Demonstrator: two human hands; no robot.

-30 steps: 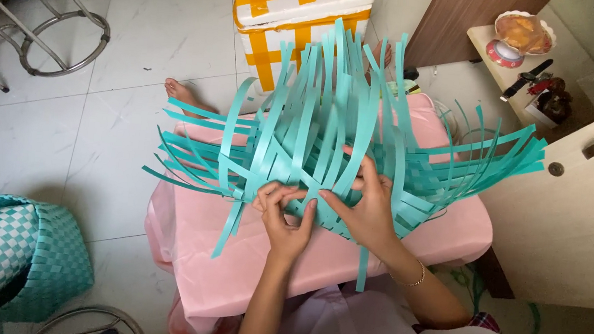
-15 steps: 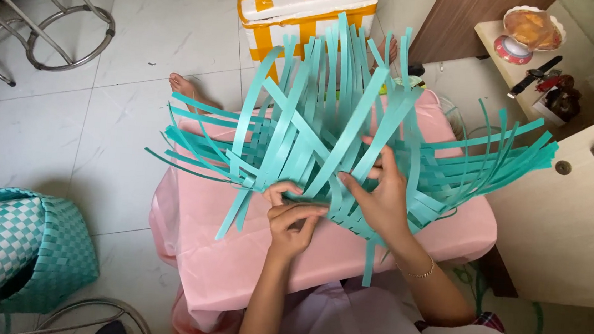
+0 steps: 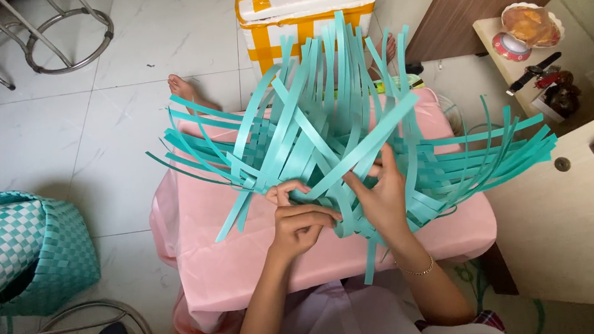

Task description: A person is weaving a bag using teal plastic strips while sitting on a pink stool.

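Head view shows the left hand (image 3: 303, 225) curled closed, pinching teal plastic strips (image 3: 328, 141) at the near edge of the weave, while the right hand (image 3: 380, 196) lies spread over crossing strips and grips one, likely pinning them flat. Loose strip ends fan upward and sideways from the middle of the frame, crowding the hands. All of it rests on a pink-covered bench (image 3: 232, 254). Lower left stands a finished woven basket (image 3: 10, 256); upper middle, a yellow checked box (image 3: 289, 9).

1 woven basket (image 3: 13, 257), 2 stools (image 3: 51, 31).
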